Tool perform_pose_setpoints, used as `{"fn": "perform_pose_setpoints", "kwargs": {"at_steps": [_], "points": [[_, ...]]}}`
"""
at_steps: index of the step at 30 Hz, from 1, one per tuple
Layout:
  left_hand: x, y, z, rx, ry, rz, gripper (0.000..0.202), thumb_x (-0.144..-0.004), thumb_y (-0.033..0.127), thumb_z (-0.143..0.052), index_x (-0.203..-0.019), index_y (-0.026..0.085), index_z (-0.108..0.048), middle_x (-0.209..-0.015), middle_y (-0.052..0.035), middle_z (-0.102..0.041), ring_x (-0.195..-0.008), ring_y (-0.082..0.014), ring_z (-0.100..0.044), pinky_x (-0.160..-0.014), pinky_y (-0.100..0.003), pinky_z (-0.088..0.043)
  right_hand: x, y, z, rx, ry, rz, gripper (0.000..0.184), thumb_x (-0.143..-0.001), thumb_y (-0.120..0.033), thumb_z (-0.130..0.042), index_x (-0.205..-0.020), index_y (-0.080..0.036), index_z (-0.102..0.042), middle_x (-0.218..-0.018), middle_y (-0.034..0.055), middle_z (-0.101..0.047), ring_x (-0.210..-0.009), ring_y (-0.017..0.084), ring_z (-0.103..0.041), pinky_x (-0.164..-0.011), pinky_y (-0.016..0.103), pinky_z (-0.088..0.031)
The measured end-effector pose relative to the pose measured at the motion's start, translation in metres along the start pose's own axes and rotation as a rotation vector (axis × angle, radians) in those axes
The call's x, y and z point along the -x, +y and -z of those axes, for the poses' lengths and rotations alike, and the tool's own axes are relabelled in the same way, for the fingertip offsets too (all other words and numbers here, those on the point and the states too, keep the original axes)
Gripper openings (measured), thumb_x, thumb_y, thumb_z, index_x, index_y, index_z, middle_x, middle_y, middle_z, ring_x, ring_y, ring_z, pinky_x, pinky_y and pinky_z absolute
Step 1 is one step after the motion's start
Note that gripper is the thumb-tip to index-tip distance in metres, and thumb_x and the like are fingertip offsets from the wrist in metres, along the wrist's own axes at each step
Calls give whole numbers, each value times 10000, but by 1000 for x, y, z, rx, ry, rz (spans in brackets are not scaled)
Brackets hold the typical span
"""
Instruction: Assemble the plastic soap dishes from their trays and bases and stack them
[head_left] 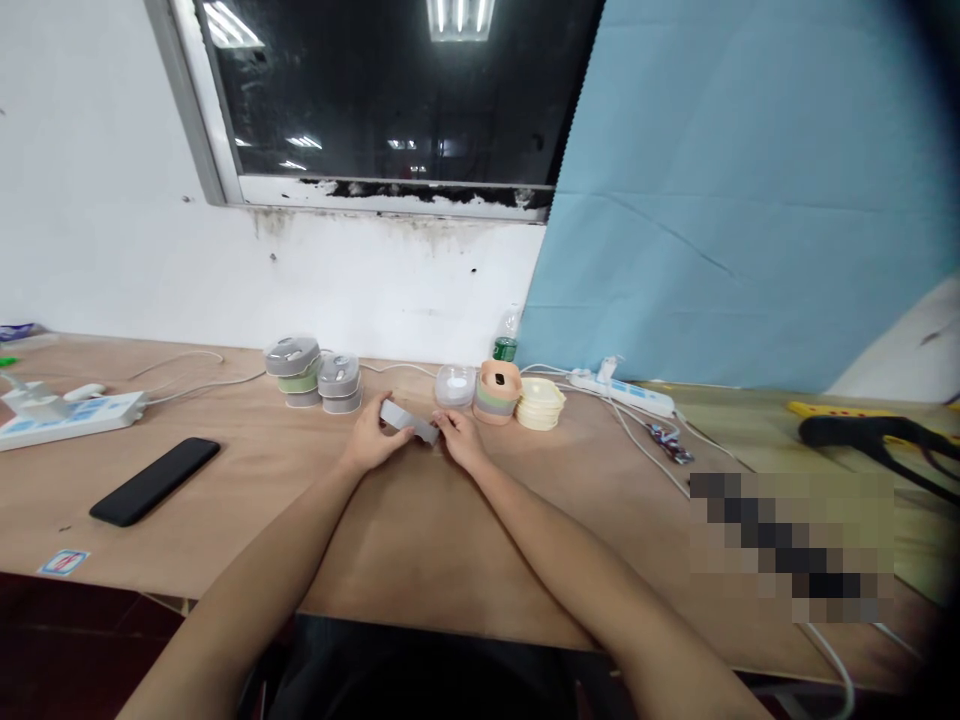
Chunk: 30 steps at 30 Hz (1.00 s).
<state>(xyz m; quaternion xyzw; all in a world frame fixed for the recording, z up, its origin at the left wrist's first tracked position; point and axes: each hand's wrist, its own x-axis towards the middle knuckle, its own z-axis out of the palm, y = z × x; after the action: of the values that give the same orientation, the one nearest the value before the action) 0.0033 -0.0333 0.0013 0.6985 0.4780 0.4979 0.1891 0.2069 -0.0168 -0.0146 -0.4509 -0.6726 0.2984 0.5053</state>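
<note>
**A:** ok so where's the gray piece [409,421]?

**B:** Between both hands over the middle of the counter [420,545], tilted, left end higher. Left hand [371,437] is partly open, thumb and fingers wrapped on that end. Right hand [461,438] has its fingers bunched at the other end; can't tell if they're really gripping.

**A:** How far along?

**B:** Mid-handling, I'd say. The gray stack [340,383] and green-and-gray stack [293,370] look lidded, so those seem done. The piece sits on no stack, so it's the unfinished bit.

**A:** Elbow room?

**B:** Front edge is well apart from the piece. Tighter behind: clear container [455,387] and orange stack [496,395] just past the right hand, then yellow stack [540,405], wall [420,290] at the back. Phone [155,481] is well off left.
</note>
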Motion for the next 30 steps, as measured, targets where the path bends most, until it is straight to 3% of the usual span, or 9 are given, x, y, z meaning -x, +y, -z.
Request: {"fn": "perform_pose_setpoints", "kwargs": {"at_steps": [6, 14, 18, 22, 25, 30], "points": [[0, -5, -2, 13, 76, 80, 893, -701, 497, -720, -1428, 175, -314, -1327, -169, -509, -1038, -277, -603, -916, -431, -466, 9, -10, 8, 160, -159, 157, 351, -832, -489, -592, -1046, -224, -672, -874, 32, -674, -708, 155, -571, -672, 263, -436], [-6, -11, 4, 21, 103, 157, 694, -767, 556, -640, -1312, 164, -462, -1282, -153, -554, -1175, -305, -529, -1002, -450, -397, 13, -14, 3, 280, -198, 250, 424, -894, -456, -512, -1256, -240, -562, -1007, 62, -659, -775, 167, -585, -707, 289, -445], [-5, -8, 1, 110, 84, 180, 911, -723, 548, -693, -1433, 147, -288, -1351, -189, -476, -1135, -285, -554, -974, -427, -430, 12, -11, 4, 287, -208, 234, 427, -869, -497, -550, -1203, -235, -591, -985, 52, -666, -753, 159, -594, -700, 284, -449], [-4, -9, -4, 256, 25, 182, 1155, -637, 511, -780, -1486, 129, -96, -1213, -173, -550, -998, -246, -606, -858, -382, -498, 12, -9, 5, 339, -217, 242, 454, -822, -526, -612, -1159, -223, -607, -1000, 54, -669, -796, 172, -610, -725, 296, -461], [-4, -11, -5, 214, 46, 161, 1086, -616, 505, -793, -1455, 131, -214, -1115, -135, -579, -933, -227, -604, -822, -374, -505, 11, -8, 4, 373, -208, 261, 434, -809, -517, -635, -1125, -221, -618, -978, 50, -673, -816, 179, -616, -734, 299, -469], [-6, -9, 0, 98, 85, 53, 931, -570, 485, -817, -1344, 171, -407, -1128, -105, -577, -866, -198, -594, -767, -341, -504, 12, -8, 3, 425, -168, 307, 388, -826, -482, -626, -1095, -202, -617, -973, 63, -672, -825, 185, -613, -747, 310, -480]]}}
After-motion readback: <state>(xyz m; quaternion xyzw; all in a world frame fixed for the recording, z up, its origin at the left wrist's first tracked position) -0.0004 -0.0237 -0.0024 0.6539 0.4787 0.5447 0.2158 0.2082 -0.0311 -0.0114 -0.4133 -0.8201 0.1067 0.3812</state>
